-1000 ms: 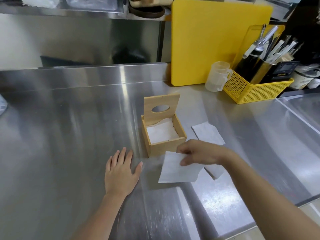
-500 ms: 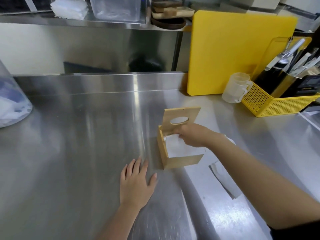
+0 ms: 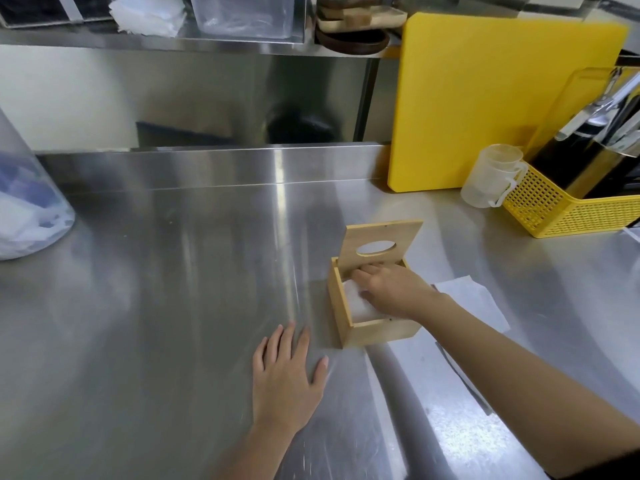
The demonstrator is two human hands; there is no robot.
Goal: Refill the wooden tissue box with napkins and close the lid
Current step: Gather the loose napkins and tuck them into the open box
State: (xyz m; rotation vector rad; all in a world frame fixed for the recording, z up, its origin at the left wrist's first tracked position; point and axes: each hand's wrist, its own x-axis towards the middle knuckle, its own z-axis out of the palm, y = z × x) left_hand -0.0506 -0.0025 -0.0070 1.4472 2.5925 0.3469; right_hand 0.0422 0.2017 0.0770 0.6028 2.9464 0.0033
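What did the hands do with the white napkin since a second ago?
The right hand carried the white paper napkin from the steel counter into the open wooden tissue box and now presses it down inside. The left hand stayed flat on the counter, the lid stayed up, and another napkin stayed beside the box.

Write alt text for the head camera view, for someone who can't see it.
A person's right hand presses white napkins into an open square wooden tissue box, its oval-holed lid upright, on a steel counter. The left hand rests flat nearby; another white napkin lies right of the box.
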